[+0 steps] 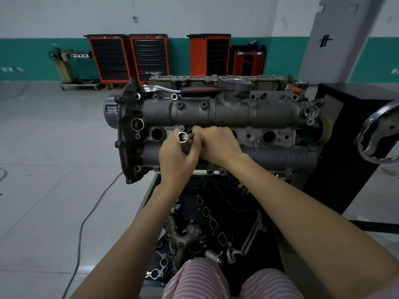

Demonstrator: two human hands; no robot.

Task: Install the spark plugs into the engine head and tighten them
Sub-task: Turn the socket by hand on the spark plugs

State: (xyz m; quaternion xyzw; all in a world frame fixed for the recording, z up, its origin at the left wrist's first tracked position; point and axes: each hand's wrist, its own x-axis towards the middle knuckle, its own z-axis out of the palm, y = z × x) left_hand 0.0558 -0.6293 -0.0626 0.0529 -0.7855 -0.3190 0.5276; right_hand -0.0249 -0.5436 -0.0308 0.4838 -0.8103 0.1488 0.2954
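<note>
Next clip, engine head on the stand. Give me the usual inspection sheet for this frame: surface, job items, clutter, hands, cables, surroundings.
Surface: engine head mounted on a stand, top facing the camera.
Job's things: shiny socket held over the middle row of plug holes; open plug hole at left, another at right; no spark plug clearly seen.
Clutter: ratchet with red-black handle lying on the head's far edge; gaskets and metal parts in the tray below.
Hands: left hand grips the socket; right hand curled beside it, fingertips at the socket.
Cables: grey cable across the floor at left.
Surroundings: orange tool cabinets against the wall; handwheel at right.
</note>
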